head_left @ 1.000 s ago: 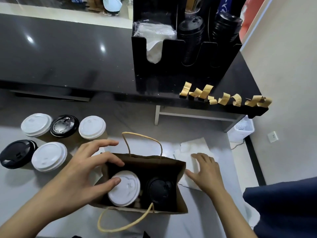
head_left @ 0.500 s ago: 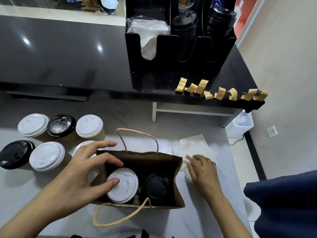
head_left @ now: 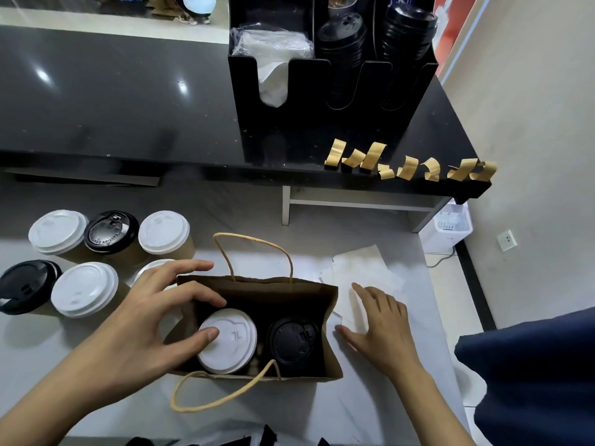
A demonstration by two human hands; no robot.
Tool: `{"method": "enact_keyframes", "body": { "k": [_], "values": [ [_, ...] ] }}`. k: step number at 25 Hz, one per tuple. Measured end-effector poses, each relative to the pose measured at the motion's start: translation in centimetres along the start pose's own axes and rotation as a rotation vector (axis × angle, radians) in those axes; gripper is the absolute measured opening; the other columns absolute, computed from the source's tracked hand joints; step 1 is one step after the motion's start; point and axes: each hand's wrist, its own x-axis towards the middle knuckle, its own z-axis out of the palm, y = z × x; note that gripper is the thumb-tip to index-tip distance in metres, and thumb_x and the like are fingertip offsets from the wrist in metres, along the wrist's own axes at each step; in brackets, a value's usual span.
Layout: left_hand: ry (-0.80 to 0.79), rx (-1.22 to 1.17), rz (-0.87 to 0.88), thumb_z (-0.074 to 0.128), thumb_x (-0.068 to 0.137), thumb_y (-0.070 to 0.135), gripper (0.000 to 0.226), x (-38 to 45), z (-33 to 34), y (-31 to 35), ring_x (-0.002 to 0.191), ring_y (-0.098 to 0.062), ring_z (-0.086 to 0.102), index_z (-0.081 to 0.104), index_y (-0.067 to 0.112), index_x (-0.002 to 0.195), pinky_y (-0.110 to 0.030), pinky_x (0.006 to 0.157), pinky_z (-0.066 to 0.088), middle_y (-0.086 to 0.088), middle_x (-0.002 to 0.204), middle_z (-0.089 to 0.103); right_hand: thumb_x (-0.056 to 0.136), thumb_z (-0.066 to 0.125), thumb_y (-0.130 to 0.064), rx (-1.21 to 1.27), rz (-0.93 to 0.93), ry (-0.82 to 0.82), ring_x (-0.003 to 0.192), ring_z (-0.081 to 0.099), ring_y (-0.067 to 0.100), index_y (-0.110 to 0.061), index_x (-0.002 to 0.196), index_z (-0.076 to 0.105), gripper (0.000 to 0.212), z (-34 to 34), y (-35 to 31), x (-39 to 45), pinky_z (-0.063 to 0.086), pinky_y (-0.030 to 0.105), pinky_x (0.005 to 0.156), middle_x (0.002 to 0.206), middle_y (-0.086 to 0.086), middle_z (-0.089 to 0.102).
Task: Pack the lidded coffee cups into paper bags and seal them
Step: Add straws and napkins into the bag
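— Where is the paper bag (head_left: 257,329) sitting?

— It is standing open near the front edge of the grey tabletop (head_left: 370,413), roughly midway along it. A white-lidded cup (head_left: 233,342) is sitting in its left half and a black-lidded cup (head_left: 294,342) in its right half, both upright.

— What is the left hand (head_left: 145,320) doing?

— It is reaching over the bag's left rim, fingers spread and loosely bent. The thumb is resting on the white lid and a fingertip is touching the bag's rim; it is gripping nothing.

— And the right hand (head_left: 383,329)?

— It is lying flat, fingers straight, on the white paper sheets (head_left: 363,268) just beside the bag's right wall.

— Anything else waiting?

— Lidded cups (head_left: 83,289), white and black, are clustering toward the tabletop's left edge, one partly hidden behind the left hand. On the black counter (head_left: 112,101) behind, gold tape strips (head_left: 409,165) are sticking along its front edge, near the right corner, beside a black organizer (head_left: 322,123) holding lids.
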Motion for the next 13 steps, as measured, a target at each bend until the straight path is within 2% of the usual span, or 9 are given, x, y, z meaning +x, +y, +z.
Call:
{"method": "enact_keyframes", "body": {
  "k": [2,5,6,8,10,13],
  "values": [
    [-0.004,-0.001,0.0,0.066,0.076,0.06,0.032,-0.1,0.0,0.0,0.136,-0.009,0.044,0.067,0.051,0.107,-0.033,0.104,0.038,0.022,0.145,0.048,0.075,0.074,-0.052,0.025,-0.048,0.032,0.117,0.057,0.023,-0.023,0.137,0.057,0.07,0.2,0.2,-0.8,0.043,0.04,0.097,0.131,-0.003,0.06],
    [-0.009,-0.008,-0.007,0.065,0.076,0.06,0.033,-0.1,0.1,0.2,0.137,-0.009,0.043,0.067,0.05,0.107,-0.034,0.103,0.038,0.022,0.146,0.047,0.072,0.087,-0.02,0.024,-0.071,0.159,0.096,0.069,0.029,-0.016,0.111,0.07,0.042,0.2,0.7,-0.8,0.051,0.04,0.08,0.113,0.001,0.072],
    [-0.012,-0.009,-0.007,0.065,0.076,0.06,0.033,-0.1,0.2,0.3,0.137,-0.009,0.043,0.068,0.05,0.107,-0.035,0.103,0.038,0.023,0.146,0.047,0.073,0.086,-0.014,0.038,-0.072,0.191,0.09,0.071,0.029,-0.015,0.104,0.072,0.034,0.4,0.8,-0.7,0.052,0.039,0.077,0.108,0.001,0.074],
    [-0.017,-0.009,-0.004,0.065,0.077,0.06,0.033,-0.1,0.2,0.3,0.137,-0.009,0.042,0.068,0.049,0.107,-0.036,0.103,0.038,0.023,0.145,0.047,0.085,0.073,-0.019,0.081,-0.051,0.227,0.087,0.071,0.027,-0.016,0.099,0.075,0.014,0.3,0.8,-0.3,0.052,0.037,0.075,0.104,0.0,0.075],
    [-0.023,-0.005,-0.001,0.065,0.077,0.06,0.032,-0.2,0.2,0.3,0.137,-0.009,0.043,0.068,0.049,0.108,-0.037,0.104,0.039,0.023,0.145,0.047,0.098,0.059,-0.021,0.217,0.083,0.208,0.088,0.067,0.024,-0.017,0.1,0.074,0.016,-0.2,0.3,-0.2,0.048,0.037,0.077,0.099,-0.003,0.073],
    [-0.019,-0.005,0.0,0.064,0.078,0.06,0.032,-0.3,0.3,0.3,0.137,-0.009,0.042,0.067,0.049,0.108,-0.036,0.105,0.037,0.022,0.145,0.047,0.104,0.054,-0.022,0.583,0.375,0.194,0.08,0.06,0.02,-0.02,0.094,0.067,0.017,-2.2,-0.7,0.0,0.047,0.038,0.073,0.084,-0.006,0.067]
  ]
}}
